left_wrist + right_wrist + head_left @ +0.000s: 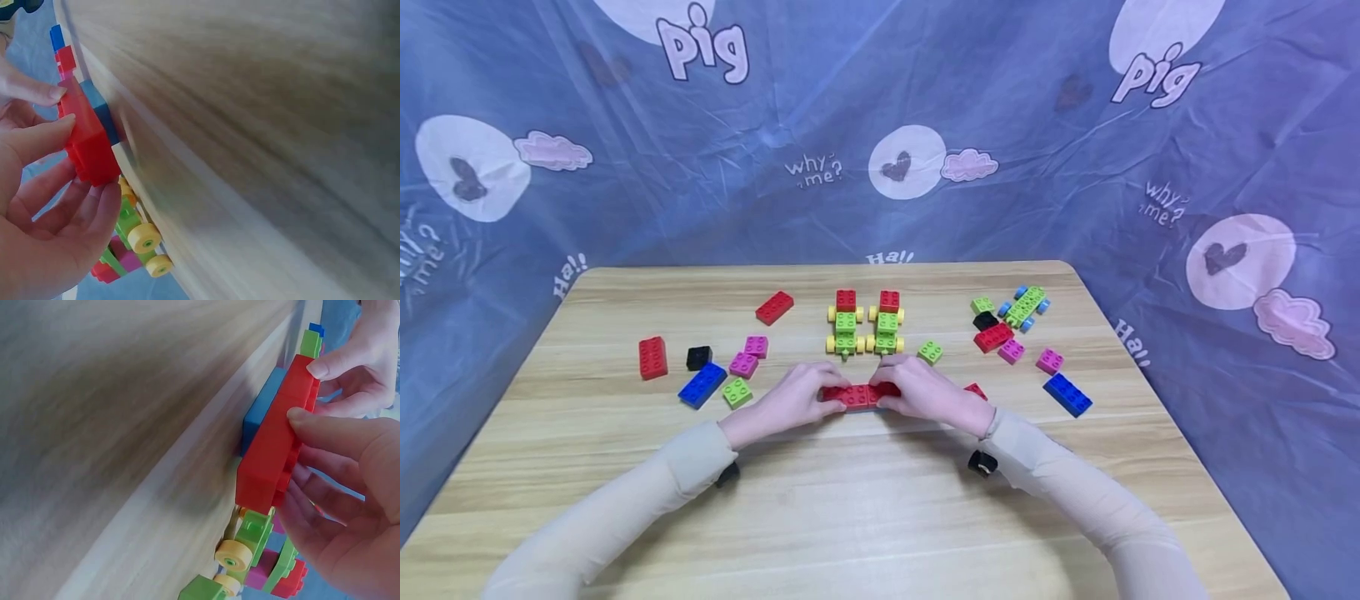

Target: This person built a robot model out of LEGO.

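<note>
Two red bricks, a left one (854, 397) and a right one (265, 459), lie end to end on top of a blue brick (261, 409), studs up. Their outer ends overhang the blue brick. My left hand (797, 393) grips the left red brick, thumb on the near side and fingers at its end and far side. On the right red brick my right hand (922, 388) has a similar grip. Just beyond the hands stand two green cars with yellow wheels, a left car (846, 329) and a right car (887, 329), each bearing stacked bricks with red on top.
On the left lie a red brick (652, 357), a black brick (699, 358), a blue brick (702, 385) and pink and green ones. To the right are a green car base with blue wheels (1027, 307), a blue brick (1067, 394) and several loose bricks. A patterned blue cloth (820, 217) hangs behind.
</note>
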A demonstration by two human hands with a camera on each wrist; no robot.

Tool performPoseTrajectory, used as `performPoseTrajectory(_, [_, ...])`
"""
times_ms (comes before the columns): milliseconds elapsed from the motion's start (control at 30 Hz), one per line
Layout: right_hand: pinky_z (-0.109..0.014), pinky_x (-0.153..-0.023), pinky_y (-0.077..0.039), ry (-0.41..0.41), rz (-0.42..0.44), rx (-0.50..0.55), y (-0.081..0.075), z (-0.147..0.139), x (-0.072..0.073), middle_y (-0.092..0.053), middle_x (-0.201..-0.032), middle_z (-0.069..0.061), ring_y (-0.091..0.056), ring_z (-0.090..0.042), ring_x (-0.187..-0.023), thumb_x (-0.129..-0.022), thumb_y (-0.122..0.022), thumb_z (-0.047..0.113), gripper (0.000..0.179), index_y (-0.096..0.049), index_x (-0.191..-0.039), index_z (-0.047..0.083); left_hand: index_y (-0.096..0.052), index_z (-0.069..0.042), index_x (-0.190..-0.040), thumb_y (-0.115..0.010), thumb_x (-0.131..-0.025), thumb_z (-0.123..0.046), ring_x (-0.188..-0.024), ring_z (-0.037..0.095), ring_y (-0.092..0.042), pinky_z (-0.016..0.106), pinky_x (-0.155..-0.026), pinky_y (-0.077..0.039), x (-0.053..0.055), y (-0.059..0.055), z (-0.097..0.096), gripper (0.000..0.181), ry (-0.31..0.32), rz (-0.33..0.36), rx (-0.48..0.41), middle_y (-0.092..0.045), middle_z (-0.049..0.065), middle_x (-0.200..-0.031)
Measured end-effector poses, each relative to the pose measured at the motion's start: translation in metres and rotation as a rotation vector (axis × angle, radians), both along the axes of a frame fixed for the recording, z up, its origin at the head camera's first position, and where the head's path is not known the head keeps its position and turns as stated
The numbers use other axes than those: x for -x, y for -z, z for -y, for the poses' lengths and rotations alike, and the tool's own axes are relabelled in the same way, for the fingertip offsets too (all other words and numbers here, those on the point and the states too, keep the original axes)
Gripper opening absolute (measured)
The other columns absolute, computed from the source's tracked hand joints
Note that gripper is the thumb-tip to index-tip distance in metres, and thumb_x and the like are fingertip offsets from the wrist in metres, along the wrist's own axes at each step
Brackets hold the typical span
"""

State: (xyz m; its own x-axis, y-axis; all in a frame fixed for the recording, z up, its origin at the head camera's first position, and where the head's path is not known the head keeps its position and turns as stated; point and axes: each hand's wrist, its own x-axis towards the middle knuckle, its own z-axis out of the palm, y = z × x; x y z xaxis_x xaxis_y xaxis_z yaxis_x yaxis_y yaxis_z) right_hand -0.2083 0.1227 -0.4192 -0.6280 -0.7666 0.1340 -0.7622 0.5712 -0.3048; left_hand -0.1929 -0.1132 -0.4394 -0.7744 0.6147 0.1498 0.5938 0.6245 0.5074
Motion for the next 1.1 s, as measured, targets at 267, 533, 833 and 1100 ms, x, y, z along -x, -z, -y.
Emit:
performPoseTrajectory(267, [-0.028, -0.082, -0.058, -0.006, 0.013, -0.043, -0.003, -0.001, 0.002, -0.071, -0.1, -0.006, -0.068, -0.016, -0.09, -0.084, -0.079, 0.016, 0.024, -0.074, -0.105, 0.005, -0.071, -0.005, -0.117, -0.076, -0.085, -0.019, -0.097, 0.022, -0.068, 0.038, -0.091, -0.058, 0.0, -0.003, 0.001, 0.035, -0.021, 0.054, 0.031, -0.071, 0.011, -0.112])
performPoseTrajectory(533, [-0.027, -0.082, -0.058, -0.005, 0.002, -0.054, 0.0, -0.002, 0.002, -0.07, -0.1, -0.005, -0.066, -0.015, -0.09, -0.085, -0.078, 0.018, 0.025, -0.075, -0.107, 0.007, -0.071, -0.004, -0.115, -0.078, -0.084, -0.019, -0.102, 0.025, -0.068, 0.04, -0.092, -0.058, -0.002, -0.007, 0.01, 0.035, -0.027, 0.066, 0.053, -0.072, 0.011, -0.111])
performPoseTrajectory(833, [-0.029, -0.085, -0.059, 0.006, -0.008, -0.062, -0.001, -0.002, 0.0, -0.072, -0.102, -0.006, -0.069, -0.016, -0.093, -0.083, -0.08, 0.017, 0.026, -0.075, -0.106, 0.007, -0.072, -0.005, -0.112, -0.079, -0.083, -0.019, -0.096, 0.021, -0.068, 0.035, -0.086, -0.058, -0.003, -0.007, 0.016, 0.033, -0.016, 0.039, 0.05, -0.074, 0.009, -0.107])
performPoseTrajectory(1100, [-0.028, -0.082, -0.059, 0.001, -0.04, -0.053, 0.002, -0.001, -0.001, -0.072, -0.099, -0.006, -0.069, -0.016, -0.09, -0.082, -0.081, 0.017, 0.026, -0.075, -0.104, 0.006, -0.072, -0.004, -0.111, -0.08, -0.082, -0.018, -0.095, 0.02, -0.068, 0.035, -0.087, -0.058, -0.004, -0.006, 0.017, 0.033, -0.014, 0.037, 0.037, -0.074, 0.008, -0.104])
